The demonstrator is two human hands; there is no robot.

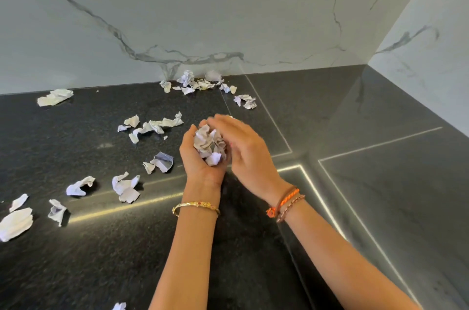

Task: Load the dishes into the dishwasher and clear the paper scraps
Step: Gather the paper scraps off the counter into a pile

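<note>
My left hand [196,157] is cupped palm up above the black countertop [101,246] and holds a wad of crumpled paper scraps [209,144]. My right hand [243,150] lies against the wad's right side, fingers extended over its top. Several loose white scraps lie on the counter: a cluster [195,82] at the back by the wall, a strip [154,127] left of my hands, a folded piece [162,161], and more [125,186] toward the left edge. No dishes or dishwasher are in view.
A white marble wall [228,18] rises behind the counter and turns a corner at the right [431,43]. Metal seam lines [309,172] cross the dark counter on the right side. A larger crumpled sheet [54,97] lies at the far left back.
</note>
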